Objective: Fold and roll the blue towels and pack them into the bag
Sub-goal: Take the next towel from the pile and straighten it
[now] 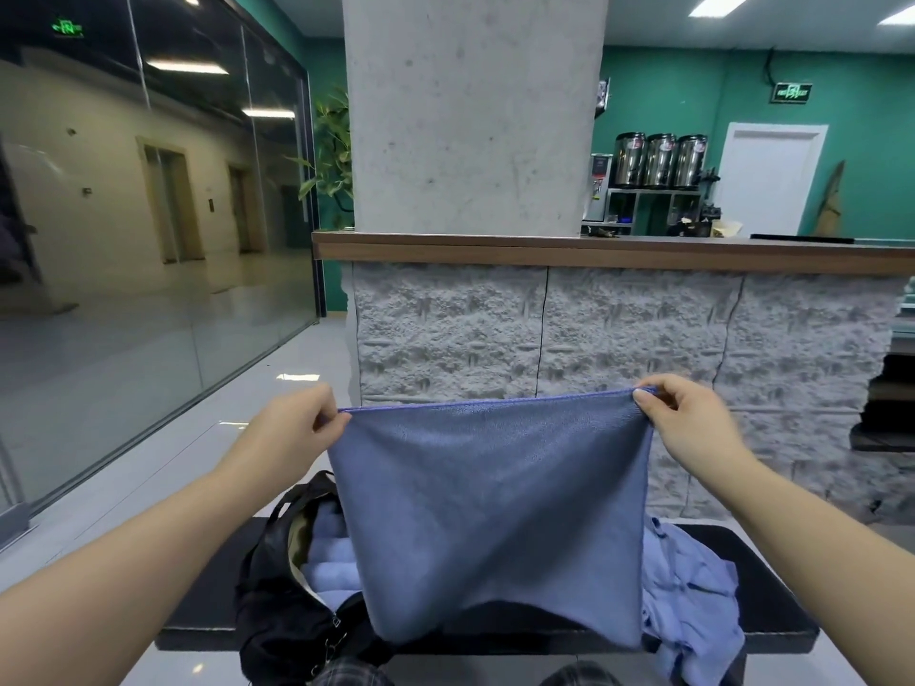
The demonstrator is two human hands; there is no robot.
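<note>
A blue towel (495,507) hangs spread out in front of me, held up by its two top corners. My left hand (297,423) pinches the left corner and my right hand (688,423) pinches the right corner. Below the towel on the left stands an open black bag (277,576) with several rolled light-blue towels (329,557) inside. A loose heap of blue towels (688,591) lies on the right. The hanging towel hides the middle of the bench.
Bag and heap rest on a low black bench (762,601). A rough grey stone counter front (544,334) with a wooden top stands close behind it, under a concrete pillar (470,111). A glass wall (148,240) runs along the left, with grey floor beside the bench.
</note>
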